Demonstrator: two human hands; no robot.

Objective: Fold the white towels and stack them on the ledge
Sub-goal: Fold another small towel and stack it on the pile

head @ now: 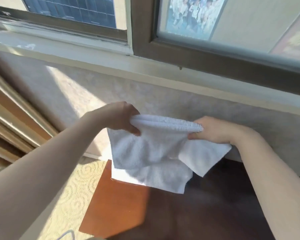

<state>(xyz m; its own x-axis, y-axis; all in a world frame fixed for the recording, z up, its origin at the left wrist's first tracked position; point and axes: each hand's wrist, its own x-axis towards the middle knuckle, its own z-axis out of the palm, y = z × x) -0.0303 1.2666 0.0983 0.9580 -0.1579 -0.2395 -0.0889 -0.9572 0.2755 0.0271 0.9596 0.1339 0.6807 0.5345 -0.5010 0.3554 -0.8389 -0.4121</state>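
Note:
A white towel (151,151) hangs in the air, doubled over along its top edge. My left hand (121,116) pinches the left end of that fold. My right hand (215,130) pinches the right end. The towel's lower layers droop down, and its bottom corner rests on or just above the wooden table (121,210). One flap sticks out to the right under my right wrist. The pale window ledge (111,61) runs across the view above and behind the towel, with nothing on the part that shows.
Below the ledge is a textured beige wall (68,94). Brown window frames (142,28) stand above it. Patterned carpet (73,193) lies left of the table, and wooden trim (9,115) runs along the far left. A thin white cord (68,234) shows at the bottom edge.

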